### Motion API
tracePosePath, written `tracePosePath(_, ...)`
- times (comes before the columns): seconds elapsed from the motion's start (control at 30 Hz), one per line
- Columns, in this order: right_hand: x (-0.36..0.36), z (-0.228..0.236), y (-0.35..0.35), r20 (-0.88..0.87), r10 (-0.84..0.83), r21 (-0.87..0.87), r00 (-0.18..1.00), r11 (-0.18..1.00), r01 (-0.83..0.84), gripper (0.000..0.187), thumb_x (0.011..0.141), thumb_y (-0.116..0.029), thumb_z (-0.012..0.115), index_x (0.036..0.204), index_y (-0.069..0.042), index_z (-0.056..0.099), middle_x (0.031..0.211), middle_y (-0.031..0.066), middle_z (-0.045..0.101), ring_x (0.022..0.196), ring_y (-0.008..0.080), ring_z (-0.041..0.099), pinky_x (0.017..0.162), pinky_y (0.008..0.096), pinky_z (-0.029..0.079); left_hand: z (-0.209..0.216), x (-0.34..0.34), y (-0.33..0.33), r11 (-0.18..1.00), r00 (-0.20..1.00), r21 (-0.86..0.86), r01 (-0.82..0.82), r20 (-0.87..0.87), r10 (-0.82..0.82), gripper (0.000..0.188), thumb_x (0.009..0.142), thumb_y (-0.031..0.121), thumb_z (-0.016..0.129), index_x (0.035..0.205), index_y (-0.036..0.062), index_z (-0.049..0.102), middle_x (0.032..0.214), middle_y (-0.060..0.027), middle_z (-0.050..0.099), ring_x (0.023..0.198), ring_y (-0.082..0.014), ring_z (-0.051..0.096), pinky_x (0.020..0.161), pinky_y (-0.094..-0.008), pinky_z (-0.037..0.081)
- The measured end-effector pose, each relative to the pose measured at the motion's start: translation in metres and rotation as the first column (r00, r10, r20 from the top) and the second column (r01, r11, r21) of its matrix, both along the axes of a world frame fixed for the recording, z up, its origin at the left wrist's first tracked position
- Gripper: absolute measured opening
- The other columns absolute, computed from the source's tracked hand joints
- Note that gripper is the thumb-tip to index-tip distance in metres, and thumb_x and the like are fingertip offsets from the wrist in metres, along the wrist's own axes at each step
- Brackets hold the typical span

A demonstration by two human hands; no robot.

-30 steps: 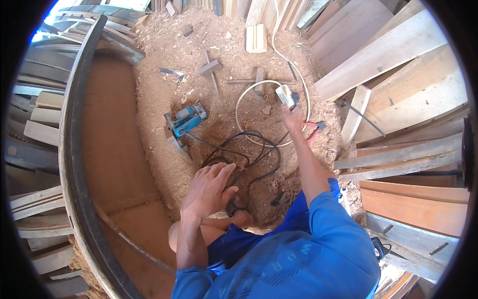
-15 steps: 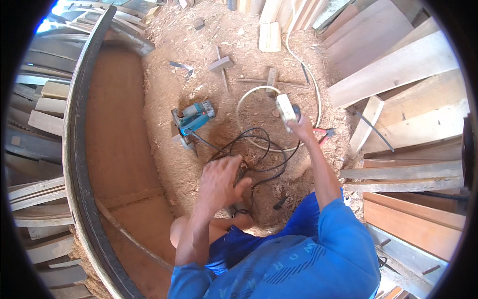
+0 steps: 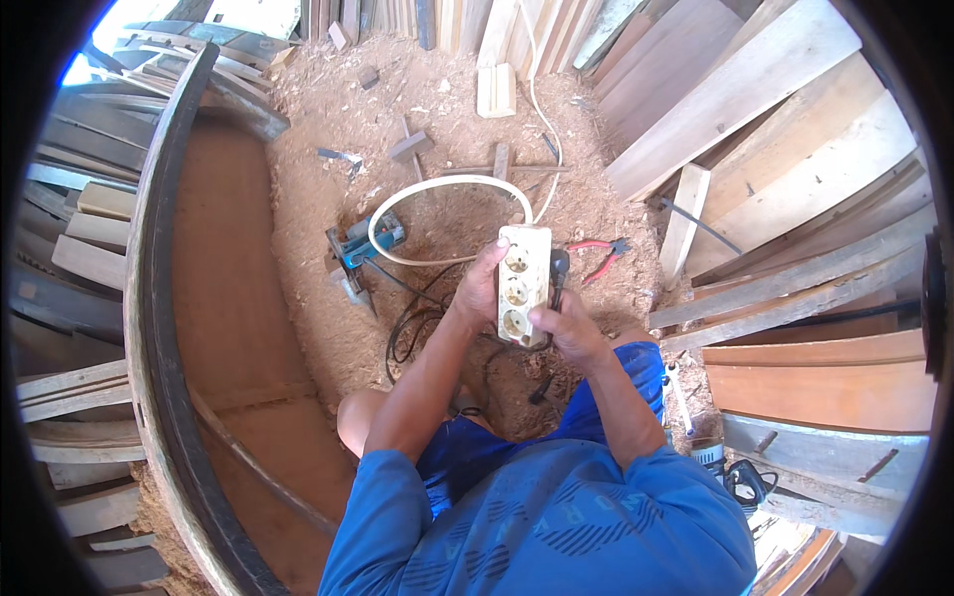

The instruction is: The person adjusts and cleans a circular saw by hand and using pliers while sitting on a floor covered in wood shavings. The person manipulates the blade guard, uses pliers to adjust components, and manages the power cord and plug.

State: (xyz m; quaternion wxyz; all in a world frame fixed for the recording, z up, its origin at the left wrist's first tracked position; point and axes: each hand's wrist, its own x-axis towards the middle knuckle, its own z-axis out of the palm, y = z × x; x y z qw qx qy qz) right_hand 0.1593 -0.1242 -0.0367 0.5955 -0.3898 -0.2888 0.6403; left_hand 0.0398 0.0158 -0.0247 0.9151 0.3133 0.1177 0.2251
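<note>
A cream power strip [image 3: 516, 290] with three round sockets is held up in front of me, sockets facing me. My left hand [image 3: 481, 286] grips its left side. At its lower right my right hand [image 3: 574, 330] has its thumb on the strip. A black plug [image 3: 559, 266] shows just above the right fingers, against the strip's right edge; I cannot tell whether that hand also holds it. The strip's white cable [image 3: 442, 181] leaves its top end and loops left. Behind my left forearm, a black cord [image 3: 402, 328] lies coiled beside a teal power tool [image 3: 370, 238].
Red-handled pliers [image 3: 603, 256] lie right of the strip on ground covered in wood shavings. A curved dark beam [image 3: 149, 288] and a brown panel [image 3: 234, 258] run along the left. Stacked planks [image 3: 815, 377] line the right, near a wrench [image 3: 680, 399]. A wooden block [image 3: 496, 91] lies at the far end.
The power strip has come nearer and to the left, its sockets now facing me. My left hand has moved up from beside the cord and taken hold of it. My view has shifted slightly.
</note>
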Motion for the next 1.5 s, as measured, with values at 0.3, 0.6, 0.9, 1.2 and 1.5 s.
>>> tracePosePath(0.3, 0.042, 0.018, -0.018, 0.701, -0.436, 0.065, 0.565, 0.828, 0.558, 0.037, 0.108, -0.032, 0.046, 0.122, -0.001, 0.06, 0.074, 0.0031, 0.061, 0.061, 0.0117, 0.052, 0.058, 0.0304, 0.044, 0.021, -0.002, 0.004, 0.971, 0.977, -0.225, -0.081, 0.173, 0.122, 0.054, 0.097, 0.052, 0.059, 0.132, 0.011, 0.055, 0.116, -0.019, 0.069, 0.094, -0.0362, 0.071, 0.078, -0.0477, 0.062)
tracePosePath(0.6, 0.014, 0.066, -0.027, 0.671, -0.454, 0.23, 0.586, 0.879, 0.418, 0.031, 0.106, -0.02, 0.05, 0.126, 0.002, 0.059, 0.071, -0.0016, 0.054, 0.061, 0.0063, 0.048, 0.057, 0.025, 0.042, 0.004, 0.005, -0.017, 0.962, 0.986, -0.269, -0.035, -0.164, -0.01, 0.046, 0.099, 0.045, 0.047, 0.116, 0.0044, 0.062, 0.097, -0.0154, 0.071, 0.083, -0.0306, 0.07, 0.075, -0.0459, 0.059)
tracePosePath(0.9, -0.033, 0.0, -0.008, -0.295, -0.383, -0.176, 0.875, 0.922, 0.344, 0.023, 0.106, -0.029, 0.054, 0.096, -0.01, 0.06, 0.077, -0.0007, 0.058, 0.062, 0.0101, 0.05, 0.057, 0.0267, 0.044, 0.021, 0.005, -0.042, 0.722, 0.599, 0.674, -0.159, -0.515, 0.613, 0.048, 0.098, 0.026, 0.068, 0.13, -0.0016, 0.044, 0.091, -0.0078, 0.061, 0.072, -0.0156, 0.064, 0.06, -0.0332, 0.058)
tracePosePath(1.2, -0.044, 0.045, -0.011, -0.177, -0.316, -0.197, 0.932, 0.939, 0.281, 0.022, 0.107, -0.028, 0.051, 0.111, -0.006, 0.053, 0.098, 0.0098, 0.07, 0.078, 0.0129, 0.064, 0.073, 0.0331, 0.058, 0.06, -0.046, -0.019, 0.9, 0.921, 0.272, -0.34, -0.097, 0.377, 0.048, 0.076, 0.012, 0.066, 0.121, -0.0042, 0.059, 0.097, -0.0134, 0.067, 0.081, -0.0201, 0.067, 0.07, -0.0329, 0.058)
tracePosePath(1.5, -0.045, 0.034, 0.009, 0.292, -0.495, 0.041, 0.818, 0.861, 0.506, 0.016, 0.104, -0.021, 0.057, 0.099, -0.007, 0.05, 0.087, 0.0045, 0.064, 0.07, 0.0105, 0.056, 0.063, 0.0283, 0.048, 0.015, -0.039, -0.024, 0.623, 0.688, 0.632, -0.461, -0.188, 0.701, 0.033, 0.102, 0.029, 0.063, 0.116, 0.0008, 0.053, 0.097, -0.0069, 0.065, 0.085, -0.0108, 0.062, 0.072, -0.028, 0.054)
